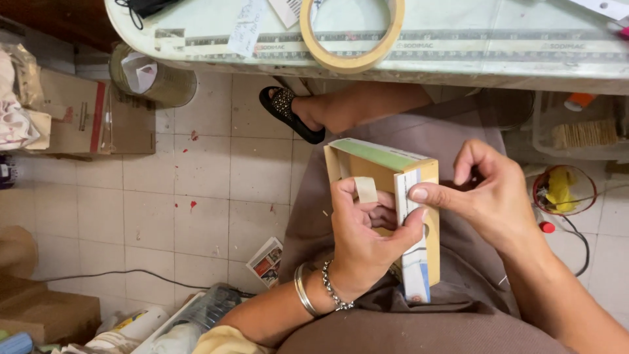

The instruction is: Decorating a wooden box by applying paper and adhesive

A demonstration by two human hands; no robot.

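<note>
Seated person seen from above, holding a small cardboard box (386,196) over the lap. The left hand (363,239) is clamped around the box's near side, with a short strip of tape (365,189) stuck to a raised fingertip. The right hand (488,196) meets the box from the right, thumb pressed flat on its front edge, other fingers curled and loose. A roll of tape (354,33) lies on the table (498,46) above the box. A sandalled foot (291,113) rests on the tiled floor (196,190) left of the box.
</note>
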